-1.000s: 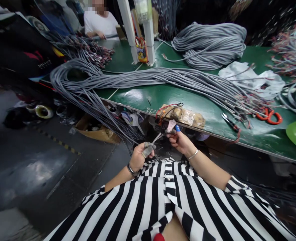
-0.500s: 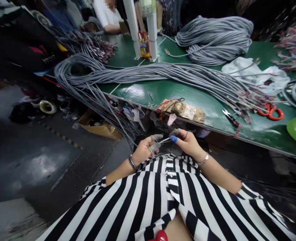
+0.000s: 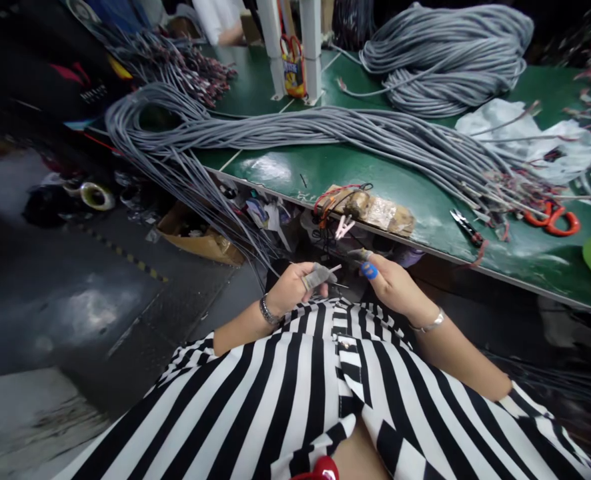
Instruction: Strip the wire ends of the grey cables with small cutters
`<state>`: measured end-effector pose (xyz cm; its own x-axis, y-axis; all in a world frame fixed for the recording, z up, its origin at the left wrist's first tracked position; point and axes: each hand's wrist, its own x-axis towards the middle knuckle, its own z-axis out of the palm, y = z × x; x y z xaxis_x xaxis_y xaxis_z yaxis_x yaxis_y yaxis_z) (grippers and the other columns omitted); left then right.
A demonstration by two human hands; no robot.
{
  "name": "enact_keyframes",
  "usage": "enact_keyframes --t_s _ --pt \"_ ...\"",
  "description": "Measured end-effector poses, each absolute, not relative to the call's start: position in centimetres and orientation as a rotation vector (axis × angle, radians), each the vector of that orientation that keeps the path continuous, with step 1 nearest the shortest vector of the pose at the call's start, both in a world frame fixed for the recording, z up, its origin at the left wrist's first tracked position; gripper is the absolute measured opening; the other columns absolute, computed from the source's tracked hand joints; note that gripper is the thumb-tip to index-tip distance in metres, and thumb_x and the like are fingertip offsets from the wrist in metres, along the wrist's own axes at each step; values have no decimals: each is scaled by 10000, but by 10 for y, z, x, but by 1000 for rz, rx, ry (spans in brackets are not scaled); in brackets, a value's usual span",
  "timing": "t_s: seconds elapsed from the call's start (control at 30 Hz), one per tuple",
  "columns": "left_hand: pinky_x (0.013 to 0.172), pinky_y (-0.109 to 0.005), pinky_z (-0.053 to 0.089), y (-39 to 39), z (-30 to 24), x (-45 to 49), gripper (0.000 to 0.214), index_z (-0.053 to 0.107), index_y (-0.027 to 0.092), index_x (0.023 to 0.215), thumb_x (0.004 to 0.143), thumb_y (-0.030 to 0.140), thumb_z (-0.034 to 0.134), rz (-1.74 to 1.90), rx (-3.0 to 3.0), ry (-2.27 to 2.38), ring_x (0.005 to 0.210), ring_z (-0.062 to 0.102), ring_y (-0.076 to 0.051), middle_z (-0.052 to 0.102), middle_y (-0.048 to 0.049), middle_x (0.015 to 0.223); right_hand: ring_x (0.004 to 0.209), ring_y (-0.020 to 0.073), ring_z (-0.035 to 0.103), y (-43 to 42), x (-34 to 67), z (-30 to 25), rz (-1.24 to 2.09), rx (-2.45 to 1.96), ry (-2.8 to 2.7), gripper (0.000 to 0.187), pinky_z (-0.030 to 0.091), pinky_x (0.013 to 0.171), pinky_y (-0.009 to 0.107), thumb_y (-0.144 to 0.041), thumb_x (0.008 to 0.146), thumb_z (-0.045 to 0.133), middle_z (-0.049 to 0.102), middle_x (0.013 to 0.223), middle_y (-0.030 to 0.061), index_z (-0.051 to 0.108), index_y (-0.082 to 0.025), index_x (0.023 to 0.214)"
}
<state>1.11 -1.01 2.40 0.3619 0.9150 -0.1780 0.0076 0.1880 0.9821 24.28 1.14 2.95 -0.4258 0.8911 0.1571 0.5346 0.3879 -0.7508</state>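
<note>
My left hand [image 3: 299,287], with a grey finger cover, is closed on a grey cable; thin wire ends [image 3: 335,269] stick out past its fingertips. To its right, apart from the wires, my right hand [image 3: 393,285] has its thumb, wrapped in blue tape, close against a grey-covered index finger. Whether anything is between those fingertips I cannot make out. A long bundle of grey cables [image 3: 285,130] lies across the green table, and some strands hang over the edge toward my left hand.
On the green table [image 3: 270,167] lie a taped block with wires [image 3: 375,210], cutters [image 3: 465,227], red-handled scissors [image 3: 553,217], a plastic bag [image 3: 565,150] and a large cable coil [image 3: 445,60]. A cardboard box [image 3: 200,243] stands below. Another person's arm [image 3: 230,33] shows at the back.
My right hand has come away from the wires at my left hand and moved right. The left hand still holds the cable. The view has shifted slightly downward.
</note>
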Motion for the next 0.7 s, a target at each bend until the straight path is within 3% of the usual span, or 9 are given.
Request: enact_keyframes --t_s 0.07,0.2,0.37,0.7 --pt "347 -184 196 -10 24 12 374 665 117 790 815 481 583 797 1208 1047 345 334 -15 618 -6 593 702 167 519 8 245 37 685 -1230 -2175 361 394 655 295 -415 944 353 592 796 60 616 -201 820" --pt "379 -180 223 -12 30 14 361 614 122 650 812 444 588 814 1301 1169 371 327 -26 507 35 475 724 172 502 1 247 56 307 -1232 -2323 283 380 671 308 -381 890 492 616 841 73 659 -181 778" --pt "417 -183 232 -14 35 14 348 597 120 631 800 424 597 824 1344 1170 415 291 -35 395 63 445 717 179 450 -4 247 72 -63 -1265 -2461 278 328 679 326 -371 863 529 612 804 73 676 -175 732" --pt "383 -189 154 -14 30 11 363 578 127 604 777 443 615 795 1226 1088 362 204 -17 325 81 401 746 191 397 -1 238 77 -299 -1252 -2577 273 247 677 336 -398 840 554 548 736 54 633 -187 686"
